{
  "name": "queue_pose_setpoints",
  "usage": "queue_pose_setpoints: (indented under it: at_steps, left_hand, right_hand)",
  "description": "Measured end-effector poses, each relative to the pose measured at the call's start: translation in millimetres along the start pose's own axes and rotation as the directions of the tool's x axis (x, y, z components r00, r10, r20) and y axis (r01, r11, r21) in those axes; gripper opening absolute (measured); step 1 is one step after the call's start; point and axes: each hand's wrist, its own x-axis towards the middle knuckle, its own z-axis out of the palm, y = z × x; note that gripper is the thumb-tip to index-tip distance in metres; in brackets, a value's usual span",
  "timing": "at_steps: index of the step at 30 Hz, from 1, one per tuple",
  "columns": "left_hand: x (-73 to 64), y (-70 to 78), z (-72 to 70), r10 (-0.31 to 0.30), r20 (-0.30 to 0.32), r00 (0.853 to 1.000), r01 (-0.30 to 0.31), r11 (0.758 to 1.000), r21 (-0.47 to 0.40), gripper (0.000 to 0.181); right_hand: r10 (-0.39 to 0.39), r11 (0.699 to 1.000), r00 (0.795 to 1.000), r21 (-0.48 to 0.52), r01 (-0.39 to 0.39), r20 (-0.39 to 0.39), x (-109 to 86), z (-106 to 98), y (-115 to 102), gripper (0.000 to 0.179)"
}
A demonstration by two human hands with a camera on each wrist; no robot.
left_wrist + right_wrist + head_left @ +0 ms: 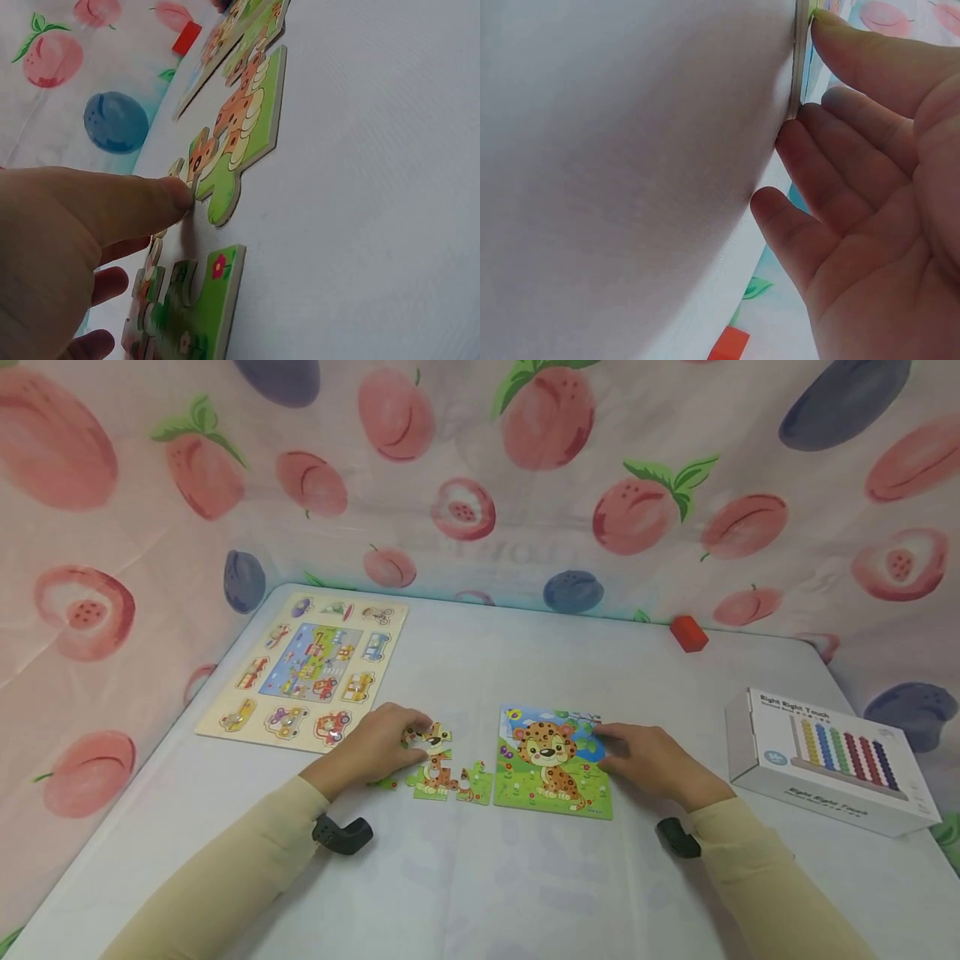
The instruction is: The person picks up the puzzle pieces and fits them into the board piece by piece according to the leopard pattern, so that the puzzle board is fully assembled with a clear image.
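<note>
My left hand (378, 745) pinches a puzzle piece (432, 741) showing part of a spotted cub's face. In the left wrist view, the thumb (176, 196) is right at the edge of the pieces. Just below it, joined puzzle pieces (433, 787) show the cub's orange body and green grass. Another green piece (217, 300) with a pink flower lies nearer the left wrist. My right hand (651, 760) rests against the right edge of a square picture board (551, 760) showing the whole cub, fingers loosely extended. Its thumb (840, 34) touches the board's edge.
A wooden vehicle puzzle board (262, 627) lies at the back left. On the right sits a white box (825, 760) picturing a bead counting frame. A red block (688, 633) stands near the back edge, before a fruit-patterned cloth (540, 510).
</note>
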Motion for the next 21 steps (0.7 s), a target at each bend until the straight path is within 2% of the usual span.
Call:
queue_pose_setpoints:
  at_steps: [8, 21]
  left_hand:
    - [-1.1, -1.1, 0.2, 0.013, 0.003, 1.000, -0.013, 1.000, 0.001, 0.038]
    - [0.1, 1.5, -2.3, 0.049, 0.007, 0.999, -0.050, 0.996, 0.074, 0.037]
  right_hand:
    - [0.002, 1.000, 1.000, -0.003, -0.002, -0.003, -1.2, -0.4, -1.0, 0.054]
    - [0.009, 1.000, 1.000, -0.006, -0.009, 0.001, -1.5, -0.8, -2.4, 0.055]
